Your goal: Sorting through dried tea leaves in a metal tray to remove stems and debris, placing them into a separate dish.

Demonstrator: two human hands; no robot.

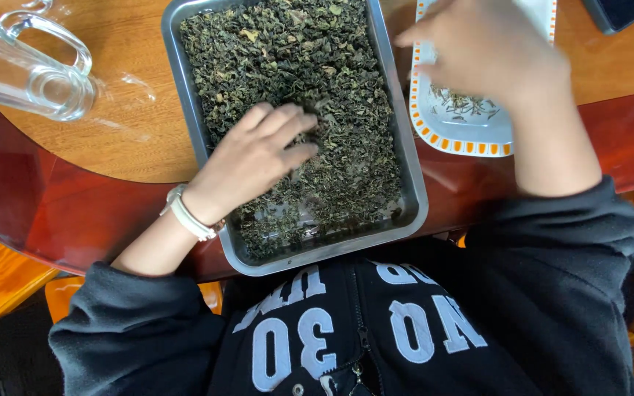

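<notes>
A rectangular metal tray [414,196] full of dried green tea leaves [295,66] lies in front of me on the table. My left hand [254,155], with a white band on its wrist, rests flat on the leaves near the tray's middle, fingers spread. My right hand [489,51] hovers blurred over a white dish with an orange-patterned rim [455,141], fingers pointing down. The dish holds a small pile of picked stems [464,104]. Whether the right fingers pinch anything is hidden.
A clear glass pitcher [27,67] lies at the far left on a round wooden board [133,125]. A dark phone-like object [618,13] sits at the top right corner. The red-brown table edge [53,242] curves below the tray.
</notes>
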